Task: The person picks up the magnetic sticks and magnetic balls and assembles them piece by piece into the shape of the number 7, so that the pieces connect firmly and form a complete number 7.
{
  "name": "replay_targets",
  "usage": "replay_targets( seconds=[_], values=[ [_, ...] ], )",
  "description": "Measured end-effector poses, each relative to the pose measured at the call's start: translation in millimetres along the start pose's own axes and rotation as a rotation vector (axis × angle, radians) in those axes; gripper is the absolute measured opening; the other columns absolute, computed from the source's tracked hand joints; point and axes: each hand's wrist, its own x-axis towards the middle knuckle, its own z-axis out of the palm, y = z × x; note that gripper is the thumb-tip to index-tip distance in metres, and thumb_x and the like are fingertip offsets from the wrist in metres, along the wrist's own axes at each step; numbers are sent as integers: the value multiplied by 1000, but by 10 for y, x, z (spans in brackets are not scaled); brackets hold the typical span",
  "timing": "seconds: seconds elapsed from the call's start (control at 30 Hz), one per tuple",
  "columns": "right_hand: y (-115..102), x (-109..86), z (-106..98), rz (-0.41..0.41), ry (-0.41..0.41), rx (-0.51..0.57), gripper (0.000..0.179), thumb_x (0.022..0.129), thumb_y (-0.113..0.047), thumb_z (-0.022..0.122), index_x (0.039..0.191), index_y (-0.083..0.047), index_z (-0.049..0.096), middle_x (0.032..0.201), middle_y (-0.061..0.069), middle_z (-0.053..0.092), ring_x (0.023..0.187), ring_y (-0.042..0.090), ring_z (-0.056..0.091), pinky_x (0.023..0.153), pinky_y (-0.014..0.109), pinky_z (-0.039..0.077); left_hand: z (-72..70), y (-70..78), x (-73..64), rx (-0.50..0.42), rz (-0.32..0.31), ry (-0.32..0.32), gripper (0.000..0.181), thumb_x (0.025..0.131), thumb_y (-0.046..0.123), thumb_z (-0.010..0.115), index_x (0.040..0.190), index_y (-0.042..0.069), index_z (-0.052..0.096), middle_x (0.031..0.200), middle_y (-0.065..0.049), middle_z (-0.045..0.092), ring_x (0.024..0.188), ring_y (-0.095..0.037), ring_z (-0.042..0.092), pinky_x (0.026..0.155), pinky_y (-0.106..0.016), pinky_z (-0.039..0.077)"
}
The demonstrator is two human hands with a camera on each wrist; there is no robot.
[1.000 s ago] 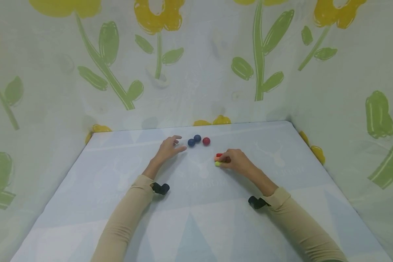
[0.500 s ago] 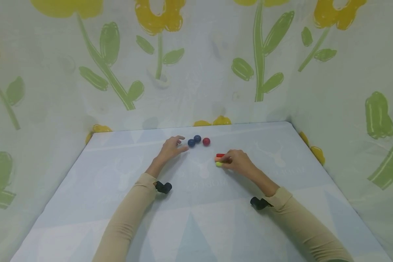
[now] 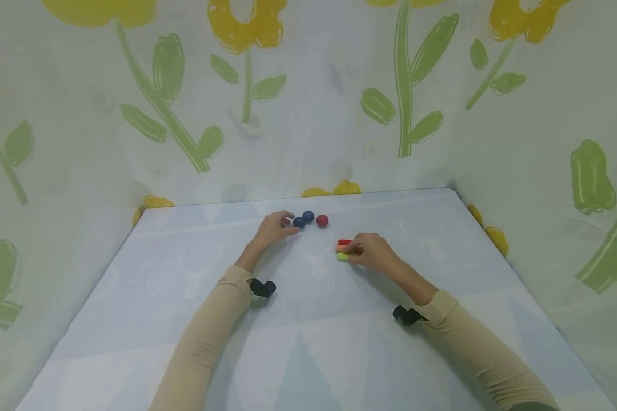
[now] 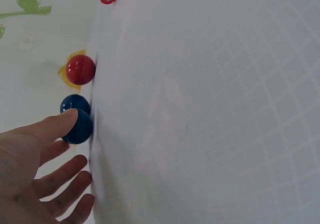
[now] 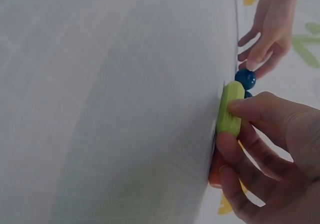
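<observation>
My left hand (image 3: 270,231) reaches toward two dark blue balls (image 4: 79,129) with its fingers spread. In the left wrist view its thumb overlaps the nearer ball, and the other fingers extend below. A red ball (image 3: 322,221) sits just right of the blue pair. My right hand (image 3: 372,251) pinches a short lime-green ribbed cylinder (image 5: 230,109) between thumb and fingertips, close to the table. Right behind the green cylinder lie a peach cylinder (image 3: 339,249) and a red cylinder (image 3: 345,242), side by side. The right fingers partly hide all three cylinders.
The table (image 3: 298,319) has a pale blue-and-white cover. Flower-printed cloth (image 3: 308,131) hangs behind it and at both sides. A small black camera (image 3: 263,287) sits at the left wrist and another camera (image 3: 406,315) at the right wrist.
My left hand has moved slightly right, bringing thumb and fingers up to the nearer blue ball. The right hand stays by the cylinders; the balls hold their places.
</observation>
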Motion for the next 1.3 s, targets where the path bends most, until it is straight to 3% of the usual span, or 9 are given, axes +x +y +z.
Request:
replay_targets(
  seconds=[0.63,0.97,1.3],
  values=[
    [22,18,13,-10,4,12,25,84,-19,78,108,-12,77,106,8,69,90,21,57,76,31,52,55,45,71,49,15,27,45,89,28,72,127,6,61,117,-16,68,109,-30,61,96,-42,50],
    [26,28,22,-4,-4,16,22,83,-15,76,106,-13,77,100,5,69,89,20,57,78,31,52,81,49,46,71,19,26,45,91,26,70,129,5,61,115,-14,67,105,-28,59,93,-39,49],
    [45,32,16,19,-13,43,23,84,-14,75,107,-12,77,102,6,67,92,21,57,71,27,52,54,41,5,42,28,18,43,90,25,71,128,6,62,114,-14,68,106,-28,60,95,-40,49]
  ],
)
